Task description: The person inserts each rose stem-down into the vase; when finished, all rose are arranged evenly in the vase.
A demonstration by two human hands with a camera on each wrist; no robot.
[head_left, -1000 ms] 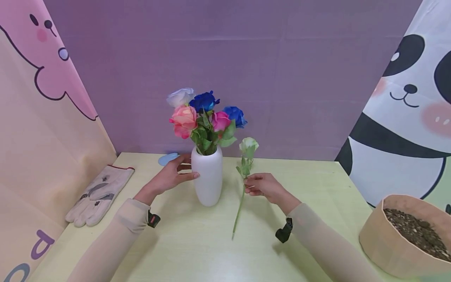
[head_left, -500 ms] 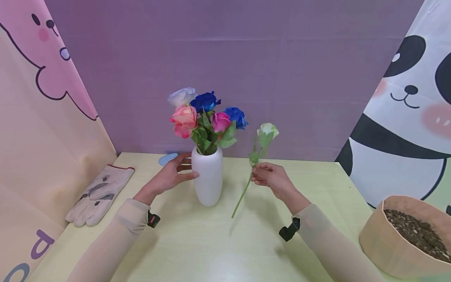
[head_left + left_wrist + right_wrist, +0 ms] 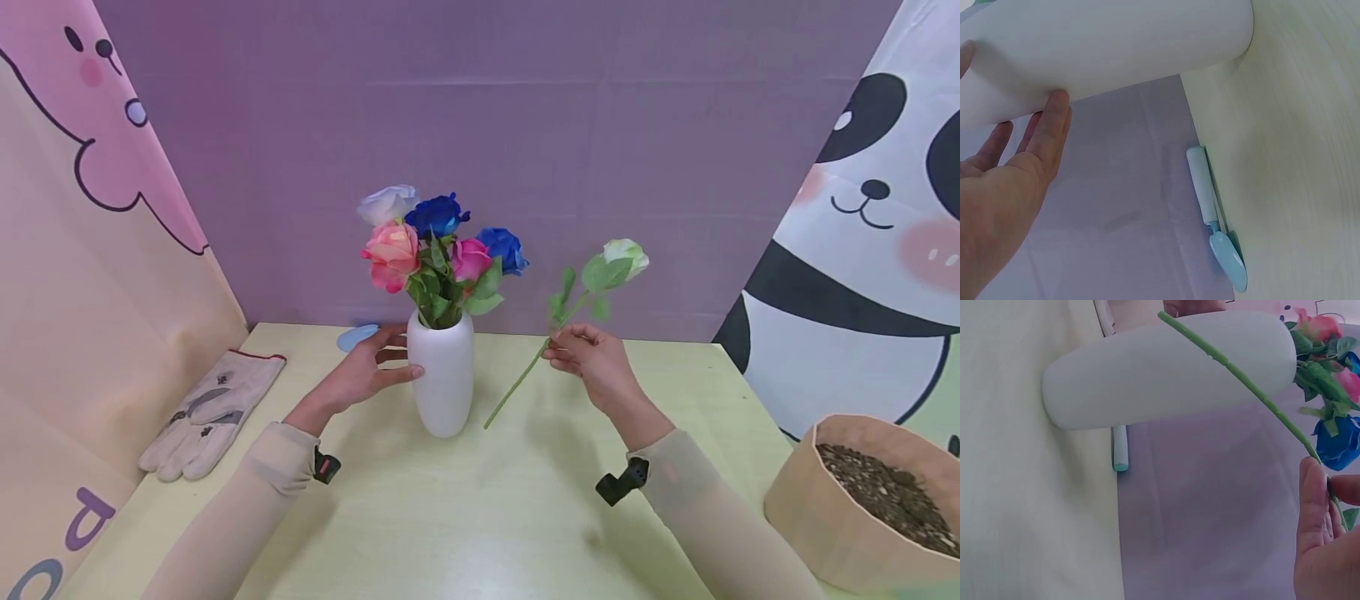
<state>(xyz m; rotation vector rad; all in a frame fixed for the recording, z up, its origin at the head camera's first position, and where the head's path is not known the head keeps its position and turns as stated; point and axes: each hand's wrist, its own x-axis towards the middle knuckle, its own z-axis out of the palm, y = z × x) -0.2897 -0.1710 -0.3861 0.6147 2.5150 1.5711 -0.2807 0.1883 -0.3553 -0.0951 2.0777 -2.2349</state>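
Observation:
A white vase [image 3: 443,383] stands mid-table with several roses [image 3: 435,242] in it: pink, blue and white. My left hand [image 3: 365,375] rests against the vase's left side, its thumb and fingers [image 3: 1047,134] on the vase wall [image 3: 1110,50]. My right hand [image 3: 588,358] pinches the green stem of a pale green-white rose [image 3: 624,257], held tilted in the air right of the vase. The bloom points up and right, and the stem end [image 3: 489,423] hangs low beside the vase. In the right wrist view the stem [image 3: 1241,378] crosses in front of the vase [image 3: 1166,369].
A pair of work gloves [image 3: 213,412] lies at the table's left edge. A light blue trowel [image 3: 1216,219] lies behind the vase near the purple back wall. A tan tub of soil [image 3: 870,500] sits at the front right. Printed curtains hang on both sides.
My right hand lifted the pale rose off the table and moved up and right; the bloom swung from upright beside the vase to a tilt rightward. The left hand stayed on the vase.

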